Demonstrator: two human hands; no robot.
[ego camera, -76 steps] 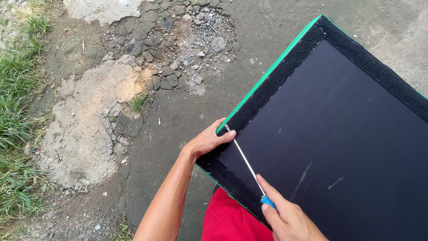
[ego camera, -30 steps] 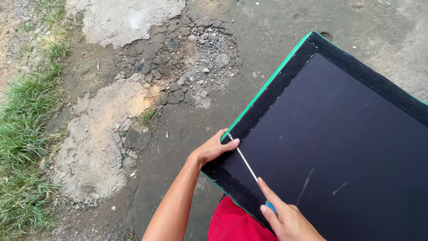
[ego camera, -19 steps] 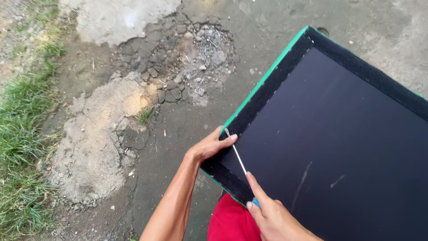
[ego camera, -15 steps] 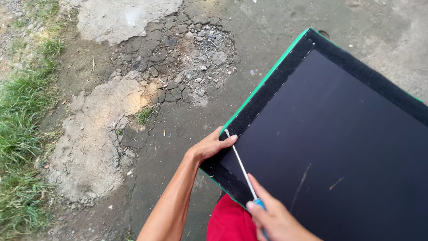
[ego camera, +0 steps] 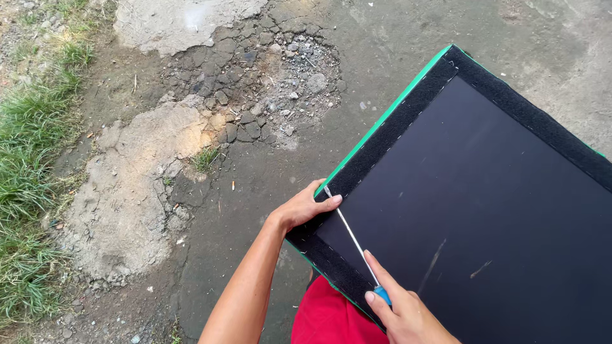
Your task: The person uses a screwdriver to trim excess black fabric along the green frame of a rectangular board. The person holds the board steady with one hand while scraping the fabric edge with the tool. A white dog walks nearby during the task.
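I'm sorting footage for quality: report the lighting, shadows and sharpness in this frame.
Head view: soft, even daylight, no hard shadows or glare; left hand, screwdriver and black panel are sharp, as is the cracked ground; right hand is cropped at the bottom edge.

Right hand [ego camera: 408, 315] grips screwdriver [ego camera: 354, 239]; left hand [ego camera: 306, 207] steadies panel [ego camera: 484, 197].

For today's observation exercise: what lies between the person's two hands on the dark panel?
In the head view, the thin metal shaft of a screwdriver spans the gap between the left hand and right hand, crossing the black fuzzy border strip of the panel.
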